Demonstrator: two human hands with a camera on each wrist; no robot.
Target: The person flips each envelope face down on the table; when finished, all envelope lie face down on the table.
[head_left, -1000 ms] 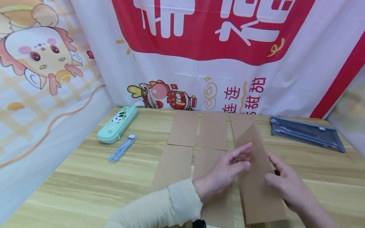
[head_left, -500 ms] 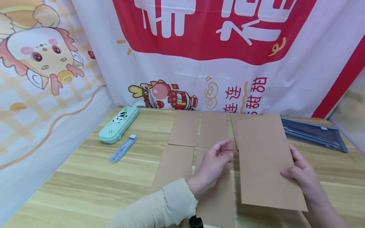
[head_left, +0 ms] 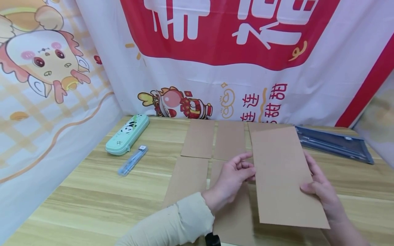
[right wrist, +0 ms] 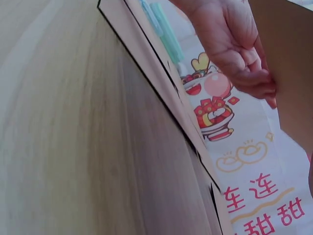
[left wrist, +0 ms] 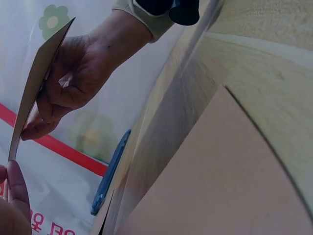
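A brown rectangular cardboard sheet [head_left: 286,177] is held tilted above the table, seen nearly edge-on in the left wrist view. My right hand [head_left: 323,188] grips its right edge, thumb on the near face and fingers behind. At the opposite edge, my left hand [head_left: 232,177] pinches the sheet between thumb and fingertips. Under and beside my left forearm lie matching cardboard sheets, one front-left [head_left: 187,179] and one partly hidden by the hand [head_left: 235,218]. Behind them stretches a back row with a left sheet [head_left: 198,138], a middle sheet [head_left: 230,140] and a partly covered right one [head_left: 255,131].
On the left of the wooden table [head_left: 92,194] lie a mint pencil case [head_left: 127,135] with a panda print and a slim clear blue box [head_left: 133,160]. A dark blue mesh pouch [head_left: 335,145] lies at the back right. Printed cloth [head_left: 191,82] hangs behind the table.
The sheet has turned from nearly edge-on to showing its broad face. My left hand came off it half a second ago and now touches its left edge again.
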